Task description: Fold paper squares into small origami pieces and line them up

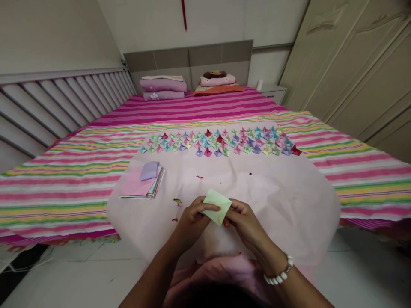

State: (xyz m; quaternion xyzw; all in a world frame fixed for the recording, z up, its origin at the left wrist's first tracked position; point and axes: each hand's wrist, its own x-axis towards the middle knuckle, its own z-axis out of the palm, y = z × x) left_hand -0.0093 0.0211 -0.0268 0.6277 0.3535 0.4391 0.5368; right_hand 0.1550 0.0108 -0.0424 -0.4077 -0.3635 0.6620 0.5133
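A pale green folded paper square (pixel 215 200) is held up between my two hands, one corner pointing toward me. My left hand (pixel 196 214) pinches it from the left, with the thumb lying across its face. On the other side my right hand (pixel 243 218) grips the right corner, its fingertips partly hidden behind the paper. Beyond the hands, several rows of small folded paper pieces (pixel 220 140) in many colours stand on a pale pink sheet (pixel 257 244). To the left lies a stack of coloured paper (pixel 136 183), topped by a smaller purple paper (pixel 149 170).
Small red scraps (pixel 199 176) and a yellowish-dark scrap (pixel 177 201) lie on the sheet. Beneath is a bed with a striped cover (pixel 64 184). Folded bedding (pixel 163 87) sits at the headboard (pixel 221 53). A railing (pixel 70 98) runs along the left, a wardrobe (pixel 349 64) along the right.
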